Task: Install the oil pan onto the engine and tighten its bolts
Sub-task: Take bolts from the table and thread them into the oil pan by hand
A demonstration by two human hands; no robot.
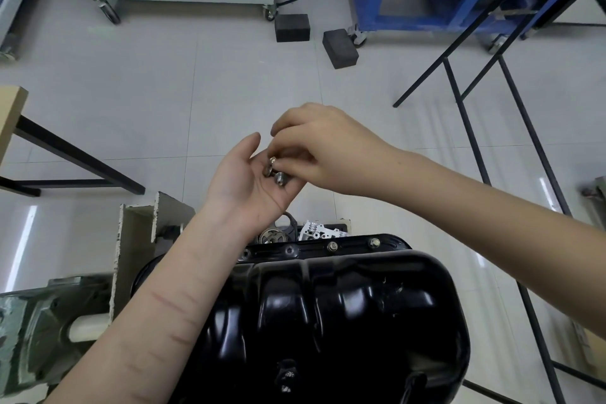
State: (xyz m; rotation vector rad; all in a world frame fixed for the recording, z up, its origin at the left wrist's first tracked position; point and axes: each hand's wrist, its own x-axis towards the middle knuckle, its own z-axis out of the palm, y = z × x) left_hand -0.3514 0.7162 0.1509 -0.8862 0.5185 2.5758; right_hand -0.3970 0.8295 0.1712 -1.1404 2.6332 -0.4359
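— Bolts, three or so, small silver flanged ones (pixel 274 170), lying in the cupped palm of the left hand (pixel 244 180). See them?

— I do. That palm is turned up and loosely hollowed, I'd say so nothing rolls off onto the tiled floor (pixel 164 92). It serves as a little dish held above the engine.

— And the right hand (pixel 323 147)?

— Reaching over from the right, fingertips drawn narrow and pinching at one bolt, apparently picking it out to start it in a hole.

— Where's the pan itself?

— The glossy black pressed-steel oil pan (pixel 344 311) already sits on the upturned engine, near us, sump bulging upward. Its long axis runs from near to far, with the far flange (pixel 314 248) just below the hands.

— Any fasteners in?

— Two brass-coloured bolt heads (pixel 354 244) show on that far flange, right of middle; holes further left look empty. Most of the tightening seems still ahead.
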